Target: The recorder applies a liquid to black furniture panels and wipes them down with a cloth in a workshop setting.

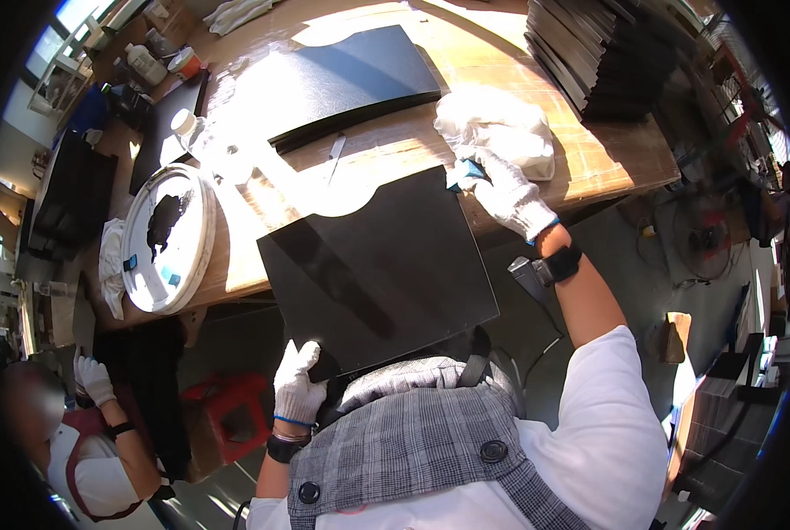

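Observation:
A black panel (pixel 386 265) with a shallow curved notch in its far edge lies in front of me, its near edge against my apron. My left hand (pixel 299 385), in a white knit glove, is closed on the panel's near left corner; some of its fingers are hidden. At the far right corner my right hand (pixel 504 192), also gloved, pinches a small blue sponge-like block (pixel 467 175) against the panel's edge. Just beyond that hand sits a crumpled white cloth (pixel 501 124). To the left, a round white lid (pixel 204 256) carries a black smear and small blue pieces.
Similar notched black panels (pixel 368 71) are stacked on the wooden table (pixel 620 163). A tall stack of dark sheets (pixel 603 62) stands at the far right. A clear bottle (pixel 187 128) is near the lid. A co-worker (pixel 103 442) and a red stool (pixel 236 415) are at left.

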A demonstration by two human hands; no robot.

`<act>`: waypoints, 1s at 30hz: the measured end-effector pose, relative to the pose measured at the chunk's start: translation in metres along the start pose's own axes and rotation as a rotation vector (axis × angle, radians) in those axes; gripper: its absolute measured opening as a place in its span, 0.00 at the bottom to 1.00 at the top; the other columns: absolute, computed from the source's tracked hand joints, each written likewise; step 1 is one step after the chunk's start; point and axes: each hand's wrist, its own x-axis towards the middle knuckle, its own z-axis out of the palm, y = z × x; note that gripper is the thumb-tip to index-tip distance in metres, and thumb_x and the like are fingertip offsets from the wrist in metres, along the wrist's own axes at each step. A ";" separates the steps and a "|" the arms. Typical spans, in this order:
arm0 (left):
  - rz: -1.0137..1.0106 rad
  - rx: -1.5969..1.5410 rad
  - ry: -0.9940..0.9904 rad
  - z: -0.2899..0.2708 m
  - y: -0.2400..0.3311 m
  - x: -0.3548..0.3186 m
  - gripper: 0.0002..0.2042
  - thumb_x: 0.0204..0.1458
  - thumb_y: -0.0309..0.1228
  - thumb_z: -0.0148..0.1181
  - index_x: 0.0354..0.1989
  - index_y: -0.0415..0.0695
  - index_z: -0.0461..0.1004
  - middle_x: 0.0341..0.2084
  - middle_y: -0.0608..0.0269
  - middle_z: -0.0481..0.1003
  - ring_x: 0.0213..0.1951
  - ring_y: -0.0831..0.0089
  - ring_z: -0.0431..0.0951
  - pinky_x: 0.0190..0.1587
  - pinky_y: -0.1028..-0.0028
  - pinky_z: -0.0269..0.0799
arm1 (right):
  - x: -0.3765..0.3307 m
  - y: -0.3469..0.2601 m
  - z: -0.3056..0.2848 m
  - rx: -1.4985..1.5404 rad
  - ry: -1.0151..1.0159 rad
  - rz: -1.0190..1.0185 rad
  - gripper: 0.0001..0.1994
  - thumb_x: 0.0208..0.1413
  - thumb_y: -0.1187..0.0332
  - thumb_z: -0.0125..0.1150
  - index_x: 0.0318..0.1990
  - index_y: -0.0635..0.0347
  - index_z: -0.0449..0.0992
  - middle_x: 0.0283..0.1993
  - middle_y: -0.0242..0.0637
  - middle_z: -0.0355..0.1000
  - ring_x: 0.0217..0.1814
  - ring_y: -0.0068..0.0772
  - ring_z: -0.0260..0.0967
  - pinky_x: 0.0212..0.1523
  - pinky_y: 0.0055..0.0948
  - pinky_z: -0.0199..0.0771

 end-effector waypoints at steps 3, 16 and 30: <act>-0.015 -0.032 0.007 0.002 -0.004 -0.001 0.22 0.37 0.17 0.71 0.45 0.39 0.78 0.43 0.50 0.78 0.45 0.54 0.81 0.48 0.67 0.79 | -0.041 -0.008 -0.019 -0.076 -0.141 0.106 0.20 0.62 0.70 0.59 0.61 0.60 0.72 0.56 0.45 0.76 0.59 0.46 0.73 0.62 0.38 0.72; -0.301 -0.437 -0.043 0.000 0.002 -0.001 0.17 0.55 0.15 0.62 0.53 0.38 0.71 0.46 0.63 0.74 0.51 0.74 0.75 0.57 0.74 0.72 | -0.038 0.005 0.006 -0.127 0.075 -0.017 0.19 0.63 0.74 0.58 0.61 0.62 0.72 0.53 0.45 0.77 0.57 0.44 0.74 0.63 0.36 0.71; -0.011 0.073 -0.080 -0.005 0.010 -0.003 0.22 0.45 0.09 0.62 0.51 0.34 0.74 0.47 0.57 0.74 0.50 0.67 0.76 0.56 0.72 0.73 | -0.102 -0.016 -0.002 -0.112 0.102 -0.148 0.19 0.57 0.79 0.60 0.58 0.65 0.74 0.50 0.48 0.78 0.52 0.46 0.78 0.56 0.35 0.76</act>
